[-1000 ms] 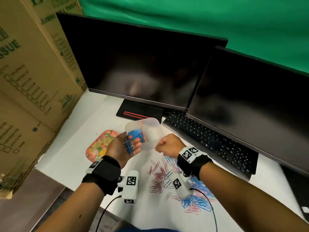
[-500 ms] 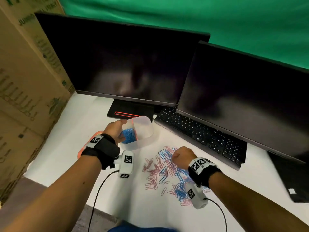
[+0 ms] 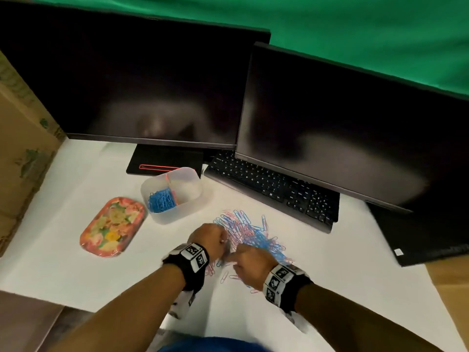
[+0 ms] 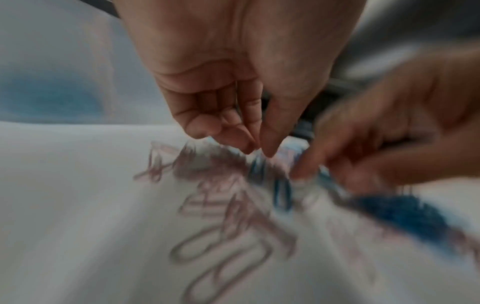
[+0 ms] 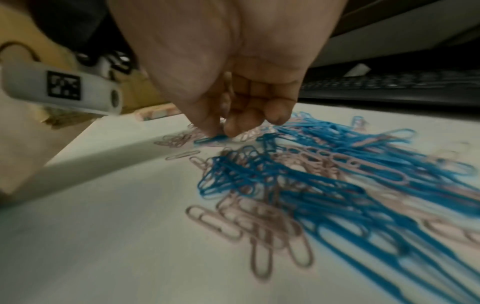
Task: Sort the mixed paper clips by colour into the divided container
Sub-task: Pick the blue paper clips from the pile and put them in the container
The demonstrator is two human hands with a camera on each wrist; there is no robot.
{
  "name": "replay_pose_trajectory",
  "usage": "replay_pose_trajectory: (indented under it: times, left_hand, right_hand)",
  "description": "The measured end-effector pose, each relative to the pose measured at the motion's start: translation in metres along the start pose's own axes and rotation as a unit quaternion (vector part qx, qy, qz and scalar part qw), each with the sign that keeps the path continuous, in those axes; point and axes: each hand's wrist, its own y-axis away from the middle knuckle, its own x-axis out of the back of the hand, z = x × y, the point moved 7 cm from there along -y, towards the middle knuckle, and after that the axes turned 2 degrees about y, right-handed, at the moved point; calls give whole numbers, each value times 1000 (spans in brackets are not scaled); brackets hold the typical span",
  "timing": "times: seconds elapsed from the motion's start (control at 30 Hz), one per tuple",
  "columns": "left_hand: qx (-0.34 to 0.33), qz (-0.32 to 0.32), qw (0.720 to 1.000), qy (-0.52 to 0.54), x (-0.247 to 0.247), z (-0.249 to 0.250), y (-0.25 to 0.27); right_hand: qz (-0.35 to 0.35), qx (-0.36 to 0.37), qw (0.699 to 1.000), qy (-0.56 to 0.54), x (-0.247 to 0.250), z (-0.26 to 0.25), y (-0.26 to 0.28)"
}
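A mixed pile of blue and pink paper clips [image 3: 251, 232] lies on the white table. The clear divided container [image 3: 189, 199] stands to its left rear, with blue clips [image 3: 162, 200] in its left compartment and a pink divider beside them. Both hands are at the pile's near edge. My right hand [image 5: 221, 131] pinches a blue clip [image 5: 207, 139] that lies on the table, thumb against fingertips. My left hand [image 4: 259, 150] hovers just over the clips with fingers curled, thumb tip near the forefinger; nothing shows between them. That view is blurred.
A flowered oval tray [image 3: 111, 226] lies left of the container. Two dark monitors [image 3: 152, 85] and a black keyboard [image 3: 274, 189] stand behind the pile. Cardboard boxes [image 3: 22, 153] wall off the left side.
My left hand has let go of the container, which now stands on the table, and come down to the pile. My right hand has shifted to the pile's near edge.
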Motion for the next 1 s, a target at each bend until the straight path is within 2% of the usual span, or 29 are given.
replay_pose_trajectory:
  times: [0.1,0.33,0.43,0.53,0.63,0.7,0.77,0.87,0.93,1.0]
  left_hand:
    - [13,-26,997,-67,-14,-2,-6]
    - [35,-9,997,-63,-13,-25,-13]
    - [29,3,1000,-6,-12,-28,-9]
    - [35,47,994,89,-5,-32,-4]
    - [23,70,984,162,1,-30,-1]
    - [23,73,971,228,3,-33,-3]
    - [37,42,945,323,-1,-35,-5]
    - [58,-18,894,443,-11,-27,-3]
    - [53,-33,883,465,-16,-16,-1]
    - [50,-40,888,456,-21,-8,1]
  right_hand:
    - [8,32,998,53,-5,-15,-9]
    - [-13,18,996,90,-8,-2,-17]
    - [-9,4,996,90,-6,-1,-21]
    - [16,-6,997,75,-2,-1,-26]
    - [62,-18,996,-57,9,6,-26]
    - [110,-66,968,-216,20,24,-19]
    - [134,-113,920,-351,30,45,-7]
    - [94,-133,838,-520,35,69,12]
    - [71,-144,804,-573,33,82,24]
    - [55,-166,792,-584,26,90,34]
